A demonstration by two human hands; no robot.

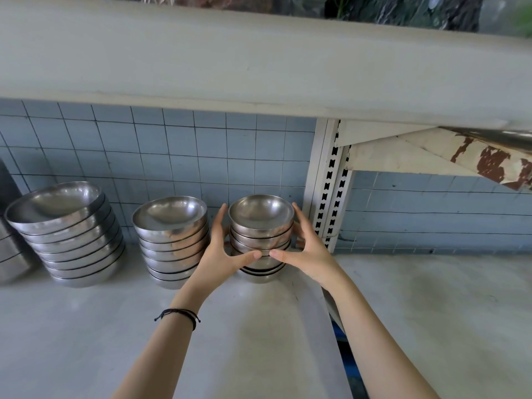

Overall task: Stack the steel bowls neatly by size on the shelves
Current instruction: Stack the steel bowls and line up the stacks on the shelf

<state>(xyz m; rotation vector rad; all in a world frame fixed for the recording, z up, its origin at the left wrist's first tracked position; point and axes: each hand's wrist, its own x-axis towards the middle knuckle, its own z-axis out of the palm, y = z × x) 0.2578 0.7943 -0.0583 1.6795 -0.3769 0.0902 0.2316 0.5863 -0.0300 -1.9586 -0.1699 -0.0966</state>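
Note:
Three stacks of steel bowls stand on the grey shelf (259, 326) against the tiled wall. The largest stack (69, 234) is at the left and a medium stack (172, 240) is in the middle. The smallest stack (262, 223) is at the right, next to the upright post. My left hand (221, 254) and my right hand (305, 251) cup this small stack from both sides. Both thumbs meet across its front and the fingers reach round the back.
A slotted shelf post (328, 191) stands just right of the small stack. The upper shelf (259, 67) hangs low overhead. A rusty bracket (489, 165) is at the upper right. Part of another steel vessel (8, 249) shows at the far left.

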